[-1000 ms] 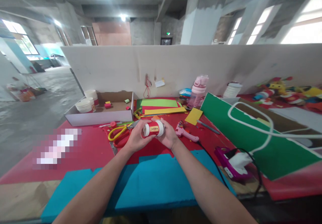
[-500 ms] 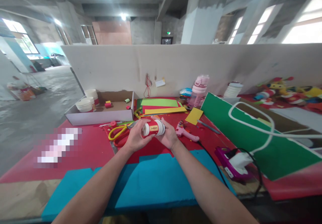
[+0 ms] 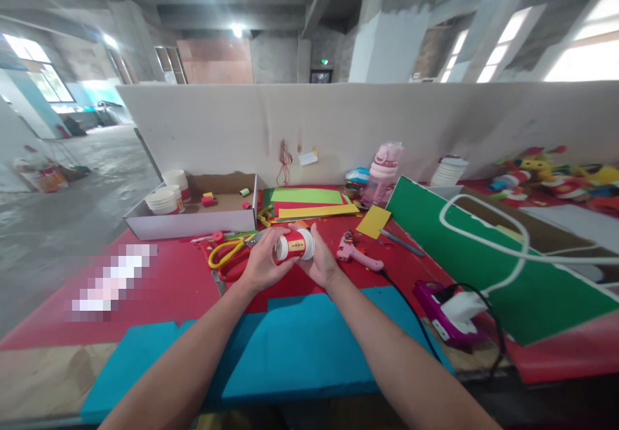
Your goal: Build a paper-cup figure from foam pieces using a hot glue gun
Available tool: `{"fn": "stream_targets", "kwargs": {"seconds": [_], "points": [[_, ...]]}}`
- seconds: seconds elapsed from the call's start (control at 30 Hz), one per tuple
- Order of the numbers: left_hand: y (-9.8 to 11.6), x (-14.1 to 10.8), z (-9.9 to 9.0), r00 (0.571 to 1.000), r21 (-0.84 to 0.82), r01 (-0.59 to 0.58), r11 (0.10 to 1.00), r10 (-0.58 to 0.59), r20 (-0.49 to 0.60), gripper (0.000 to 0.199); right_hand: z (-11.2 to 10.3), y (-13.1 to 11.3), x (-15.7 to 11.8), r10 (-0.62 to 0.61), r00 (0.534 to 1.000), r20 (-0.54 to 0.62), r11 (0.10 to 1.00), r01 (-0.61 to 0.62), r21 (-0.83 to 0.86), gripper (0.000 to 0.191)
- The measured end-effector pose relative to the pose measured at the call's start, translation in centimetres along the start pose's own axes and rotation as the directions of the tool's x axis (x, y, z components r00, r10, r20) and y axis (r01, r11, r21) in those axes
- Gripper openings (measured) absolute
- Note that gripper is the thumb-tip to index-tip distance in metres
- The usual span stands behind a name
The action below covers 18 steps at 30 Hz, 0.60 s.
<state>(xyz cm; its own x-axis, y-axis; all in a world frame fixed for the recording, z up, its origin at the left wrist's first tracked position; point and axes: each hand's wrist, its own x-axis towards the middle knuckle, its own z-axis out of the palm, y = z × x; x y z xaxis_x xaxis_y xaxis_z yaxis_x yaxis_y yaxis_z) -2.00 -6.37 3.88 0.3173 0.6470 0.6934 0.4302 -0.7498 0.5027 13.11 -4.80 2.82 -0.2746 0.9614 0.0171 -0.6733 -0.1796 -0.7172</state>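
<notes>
Between my two hands lies a white paper cup (image 3: 294, 245) on its side, wrapped in a red band with a yellow label. My left hand (image 3: 264, 259) closes round its left end, the thumb along the lower side. The right end, a white rim, rests in my right hand (image 3: 322, 259), whose fingers curl behind it. Scissors with yellow and red handles (image 3: 226, 254) lie just left of my left hand. A pink hot glue gun (image 3: 358, 254) lies to the right of my right hand.
A shallow box (image 3: 193, 225) with stacked cups stands at the back left. Coloured paper sheets (image 3: 307, 196) and a pink bottle (image 3: 383, 172) are behind my hands. At right stand a green board (image 3: 483, 262) and a purple power strip (image 3: 447, 320). Blue sheets (image 3: 300, 352) cover the front.
The cup has turned slightly in my hands and shifted a little to the left. Both hands keep hold of it; the things around have not moved.
</notes>
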Motion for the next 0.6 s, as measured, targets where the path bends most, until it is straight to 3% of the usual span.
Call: {"fn": "stream_targets", "kwargs": {"seconds": [0.37,0.5,0.6], "points": [[-0.6,-0.1,0.6,0.999,0.043,0.004,0.999,-0.006,0.047,0.06,-0.6,1.7,0.5,-0.047,0.997,-0.057,0.998,0.045,-0.036,0.031],[-0.6,0.0,0.8,0.999,0.21,0.012,0.978,-0.005,-0.033,0.082,-0.5,1.7,0.8,-0.021,0.993,-0.114,0.998,0.027,0.054,0.036],[-0.2,0.0,1.2,0.995,0.35,-0.003,0.937,0.036,-0.089,0.08,-0.2,1.5,0.8,-0.01,0.995,-0.104,0.988,0.026,0.152,0.045]]}}
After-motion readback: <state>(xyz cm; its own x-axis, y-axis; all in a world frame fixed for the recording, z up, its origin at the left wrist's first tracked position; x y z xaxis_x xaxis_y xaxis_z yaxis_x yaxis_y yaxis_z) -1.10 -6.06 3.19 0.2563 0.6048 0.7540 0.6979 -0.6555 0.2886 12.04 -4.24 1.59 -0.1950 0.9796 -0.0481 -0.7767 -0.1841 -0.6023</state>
